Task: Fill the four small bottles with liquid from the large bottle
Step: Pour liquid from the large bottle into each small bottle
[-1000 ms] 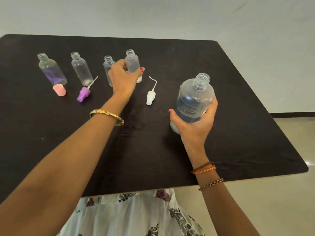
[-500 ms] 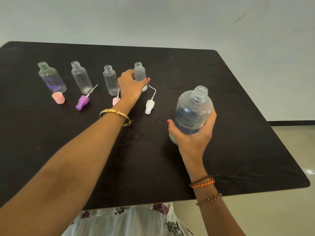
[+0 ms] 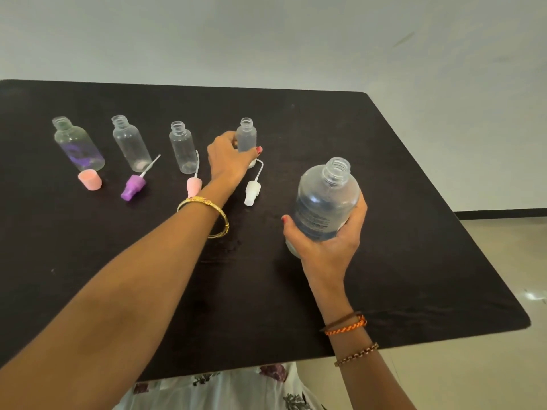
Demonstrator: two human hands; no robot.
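Left grip [image 3: 229, 161] clasps clear small bottle [image 3: 246, 134] — right grip [image 3: 328, 241] wraps uncapped large bottle [image 3: 325, 199].

I count four small bottles: first [image 3: 78, 145], second [image 3: 130, 143], third [image 3: 182, 147], fourth [image 3: 246, 134]. One large bottle [image 3: 325, 199]. Three spray tops: purple [image 3: 133, 187], pink [image 3: 194, 184], white [image 3: 252, 189]. One pink cap [image 3: 89, 179]. One table [image 3: 414, 232].

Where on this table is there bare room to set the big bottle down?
Bare table lies right of the large bottle held by the right hand, and behind the small bottle the left hand grips. The caps' row, around the white sprayer, is crowded.
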